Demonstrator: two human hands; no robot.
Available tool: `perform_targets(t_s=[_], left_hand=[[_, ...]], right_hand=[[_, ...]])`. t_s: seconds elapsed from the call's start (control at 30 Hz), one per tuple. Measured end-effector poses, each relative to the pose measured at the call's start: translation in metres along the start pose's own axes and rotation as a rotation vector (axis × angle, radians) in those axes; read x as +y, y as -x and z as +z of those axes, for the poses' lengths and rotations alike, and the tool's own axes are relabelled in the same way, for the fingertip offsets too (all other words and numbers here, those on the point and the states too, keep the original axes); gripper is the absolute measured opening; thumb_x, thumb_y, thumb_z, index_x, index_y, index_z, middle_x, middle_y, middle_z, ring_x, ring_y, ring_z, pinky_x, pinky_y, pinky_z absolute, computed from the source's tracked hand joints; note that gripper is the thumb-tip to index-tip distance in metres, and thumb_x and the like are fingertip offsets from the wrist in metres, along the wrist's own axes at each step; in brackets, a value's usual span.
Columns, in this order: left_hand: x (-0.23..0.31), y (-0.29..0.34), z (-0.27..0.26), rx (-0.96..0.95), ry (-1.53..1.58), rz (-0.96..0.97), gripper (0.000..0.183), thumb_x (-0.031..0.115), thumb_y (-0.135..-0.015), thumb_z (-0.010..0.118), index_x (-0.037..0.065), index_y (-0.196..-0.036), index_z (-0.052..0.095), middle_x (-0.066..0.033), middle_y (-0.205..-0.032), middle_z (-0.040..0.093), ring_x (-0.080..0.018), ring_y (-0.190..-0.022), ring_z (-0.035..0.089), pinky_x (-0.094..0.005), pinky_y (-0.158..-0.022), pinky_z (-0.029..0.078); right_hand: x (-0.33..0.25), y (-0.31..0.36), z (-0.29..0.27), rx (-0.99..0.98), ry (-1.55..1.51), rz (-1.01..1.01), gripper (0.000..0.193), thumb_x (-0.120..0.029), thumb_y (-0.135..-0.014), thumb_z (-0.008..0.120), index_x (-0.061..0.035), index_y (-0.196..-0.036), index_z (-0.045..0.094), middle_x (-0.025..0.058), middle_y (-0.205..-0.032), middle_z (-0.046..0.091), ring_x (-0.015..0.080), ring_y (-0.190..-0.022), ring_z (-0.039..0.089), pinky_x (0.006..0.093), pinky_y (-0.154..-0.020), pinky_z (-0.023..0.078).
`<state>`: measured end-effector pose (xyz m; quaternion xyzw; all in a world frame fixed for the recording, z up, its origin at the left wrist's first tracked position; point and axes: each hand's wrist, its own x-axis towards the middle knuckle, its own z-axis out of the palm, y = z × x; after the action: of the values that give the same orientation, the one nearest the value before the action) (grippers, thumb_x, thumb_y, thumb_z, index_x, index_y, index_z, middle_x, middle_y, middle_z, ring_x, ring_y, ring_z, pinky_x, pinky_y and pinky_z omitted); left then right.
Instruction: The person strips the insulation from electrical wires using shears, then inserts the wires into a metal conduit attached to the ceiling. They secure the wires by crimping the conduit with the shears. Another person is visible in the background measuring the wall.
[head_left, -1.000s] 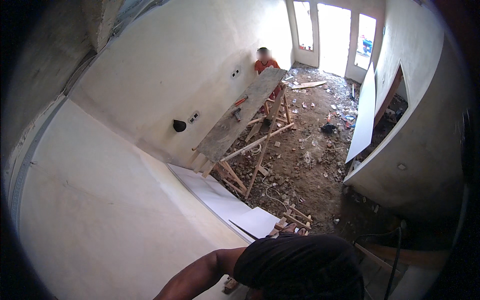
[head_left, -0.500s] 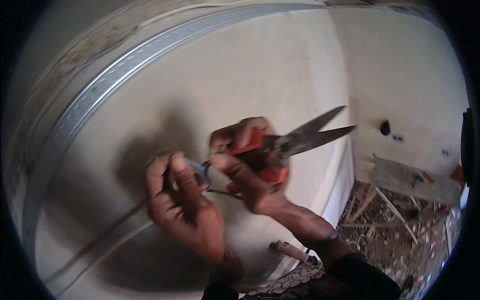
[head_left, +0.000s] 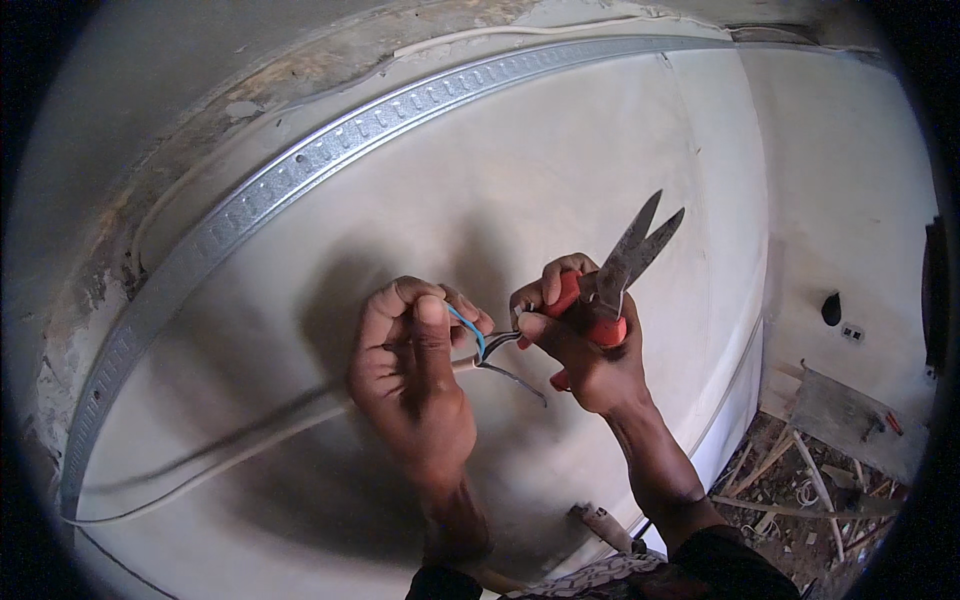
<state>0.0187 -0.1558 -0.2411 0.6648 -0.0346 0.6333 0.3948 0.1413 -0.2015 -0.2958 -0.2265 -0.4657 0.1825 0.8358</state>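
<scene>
Head view showed the left hand (head_left: 415, 375) pinching a blue wire (head_left: 468, 323) between thumb and fingers, apparently to keep it apart from the dark wires (head_left: 497, 344) that the right hand (head_left: 595, 375) pinched at its thumb tip. All of them came from the end of a pale cable (head_left: 464, 366), between the hands and in front of the wall (head_left: 600, 130). Red-handled scissors (head_left: 615, 280) were gripped in the right palm, blades parted and aimed upward, away from the wires, probably to leave that pinch free.
</scene>
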Motion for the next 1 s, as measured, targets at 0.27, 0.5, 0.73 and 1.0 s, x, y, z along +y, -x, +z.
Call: perform_targets(t_s=[0.27, 0.5, 0.73, 1.0], left_hand=[[0.004, -0.008, -0.003, 0.013, 0.163, -0.046, 0.017, 0.017, -0.1, 0.063, 0.001, -0.1, 0.06, -0.0065, -0.083, 0.063, -0.0163, -0.076, 0.062, -0.0269, -0.069, 0.045], [0.005, 0.015, -0.003, -0.086, -0.696, 0.247, 0.016, 0.016, -0.095, 0.069, 0.003, -0.104, 0.064, -0.0096, -0.089, 0.071, -0.0175, -0.079, 0.067, -0.0332, -0.07, 0.047], [0.019, 0.034, -0.014, -0.232, -1.176, 0.276, 0.008, 0.012, -0.095, 0.065, 0.005, -0.093, 0.062, -0.0082, -0.083, 0.07, -0.0249, -0.069, 0.066, -0.0377, -0.065, 0.045], [0.012, 0.021, -0.012, -0.12, -0.87, 0.208, 0.013, 0.007, -0.099, 0.057, -0.001, -0.09, 0.061, -0.0124, -0.073, 0.063, -0.0245, -0.064, 0.063, -0.0356, -0.06, 0.049]], right_hand=[[0.011, 0.013, -0.009, 0.076, -0.092, 0.067, 0.028, 0.002, -0.085, 0.071, -0.0084, -0.097, 0.048, 0.0086, -0.089, 0.062, 0.0171, -0.08, 0.062, 0.0326, -0.073, 0.052], [0.009, -0.005, -0.005, 0.042, -0.146, -0.054, 0.024, -0.004, -0.089, 0.072, -0.0084, -0.1, 0.051, 0.0059, -0.098, 0.063, 0.0152, -0.083, 0.064, 0.0309, -0.074, 0.053], [0.0, -0.018, 0.002, -0.136, -0.41, -0.014, 0.019, 0.003, -0.091, 0.066, -0.0068, -0.097, 0.051, 0.0082, -0.094, 0.057, 0.0258, -0.085, 0.066, 0.0403, -0.076, 0.055], [0.013, -0.028, 0.002, -0.361, -0.582, 0.003, 0.018, 0.002, -0.092, 0.065, -0.007, -0.099, 0.05, 0.0061, -0.09, 0.058, 0.0228, -0.083, 0.068, 0.0356, -0.069, 0.055]])
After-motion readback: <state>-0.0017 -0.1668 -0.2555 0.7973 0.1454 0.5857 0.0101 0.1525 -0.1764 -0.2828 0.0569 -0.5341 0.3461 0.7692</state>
